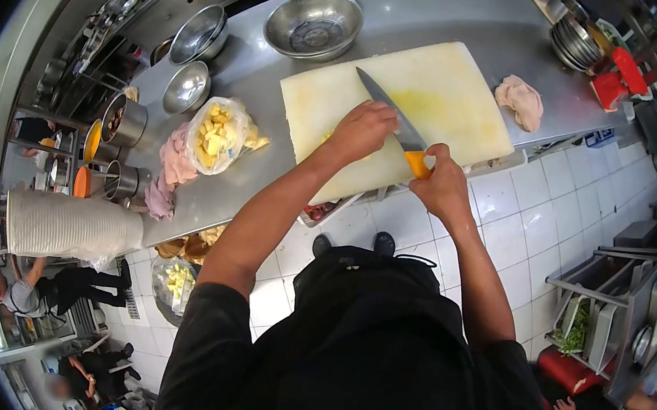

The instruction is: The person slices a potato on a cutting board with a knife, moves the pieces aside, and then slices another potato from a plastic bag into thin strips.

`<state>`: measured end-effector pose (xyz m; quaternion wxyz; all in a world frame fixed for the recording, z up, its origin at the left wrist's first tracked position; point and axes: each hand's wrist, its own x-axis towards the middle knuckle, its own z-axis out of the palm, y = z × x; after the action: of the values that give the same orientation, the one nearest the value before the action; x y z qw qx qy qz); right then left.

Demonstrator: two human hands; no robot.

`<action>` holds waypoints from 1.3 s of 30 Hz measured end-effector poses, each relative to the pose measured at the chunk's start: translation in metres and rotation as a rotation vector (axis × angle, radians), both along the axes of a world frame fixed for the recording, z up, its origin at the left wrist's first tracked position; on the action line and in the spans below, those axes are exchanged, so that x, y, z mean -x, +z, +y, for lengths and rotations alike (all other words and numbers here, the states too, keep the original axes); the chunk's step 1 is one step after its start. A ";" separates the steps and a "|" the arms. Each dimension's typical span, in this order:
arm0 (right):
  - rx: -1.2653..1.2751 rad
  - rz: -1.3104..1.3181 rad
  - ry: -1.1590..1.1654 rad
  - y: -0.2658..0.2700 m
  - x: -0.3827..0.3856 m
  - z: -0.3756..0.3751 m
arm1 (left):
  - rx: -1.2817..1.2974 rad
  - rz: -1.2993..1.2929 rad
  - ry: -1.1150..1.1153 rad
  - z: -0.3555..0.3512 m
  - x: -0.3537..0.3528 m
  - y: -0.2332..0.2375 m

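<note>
My right hand is closed round the orange handle of a large knife, whose blade points up and left over the white cutting board. Beside the blade, my left hand is closed over the board with its fingertips near the steel; whatever its fingers hold is hidden. Small yellow bits show by that hand, and a yellow stain marks the middle of the board. Left of the board, a clear plastic bag holds yellow chunks.
Metal bowls stand behind and left of the board. Pink cloths lie by the bag, and another cloth lies right of the board. Stacked white containers sit at the left. Other people are at the lower left and lower right.
</note>
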<state>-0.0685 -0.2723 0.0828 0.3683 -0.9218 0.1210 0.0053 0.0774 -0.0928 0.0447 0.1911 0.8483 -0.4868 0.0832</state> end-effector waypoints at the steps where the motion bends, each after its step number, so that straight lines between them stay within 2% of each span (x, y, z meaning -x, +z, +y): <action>1: -0.018 0.020 -0.002 0.003 0.000 0.000 | -0.001 -0.024 -0.015 0.003 -0.001 0.003; 2: -0.037 0.041 -0.004 0.007 0.000 0.001 | -0.003 -0.047 -0.029 0.006 -0.001 0.006; 5: -0.063 0.065 0.001 0.014 0.000 -0.002 | 0.222 0.035 0.052 0.025 0.010 0.027; 8: -0.088 0.099 0.006 0.015 0.003 -0.008 | 0.498 0.590 0.447 0.057 0.027 0.049; 11: -0.085 0.120 0.018 0.013 0.004 -0.011 | 0.562 0.882 0.658 0.092 0.035 0.036; 14: -0.030 0.067 0.057 0.002 0.005 -0.011 | 0.638 1.018 0.745 0.108 0.047 0.027; 18: 0.105 -0.110 0.071 -0.020 0.000 -0.011 | 0.779 1.068 0.803 0.117 0.052 0.018; 20: 0.112 -0.114 0.090 -0.020 -0.007 -0.015 | 0.856 1.088 0.806 0.121 0.053 0.016; 23: 0.125 -0.115 0.106 -0.023 -0.012 -0.020 | 0.758 1.182 0.783 0.126 0.049 0.015; 26: 0.148 -0.116 0.104 -0.025 -0.013 -0.020 | 0.583 1.018 0.727 0.126 0.040 -0.011; 29: 0.169 -0.122 0.105 -0.029 -0.014 -0.019 | 0.495 0.629 0.727 0.119 0.043 -0.027; 32: 0.180 -0.137 0.089 -0.026 -0.013 -0.016 | 0.354 0.437 0.706 0.110 0.054 -0.006; 35: 0.186 -0.138 0.077 -0.028 -0.020 -0.020 | 0.387 0.116 0.557 0.108 0.060 -0.009; 39: 0.208 -0.121 0.078 -0.025 -0.024 -0.020 | 0.210 0.092 0.268 0.082 0.069 0.017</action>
<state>-0.0449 -0.2924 0.0576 0.2768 -0.9577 0.0624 -0.0487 0.0083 -0.0112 0.0618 0.2879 0.8839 -0.3485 0.1196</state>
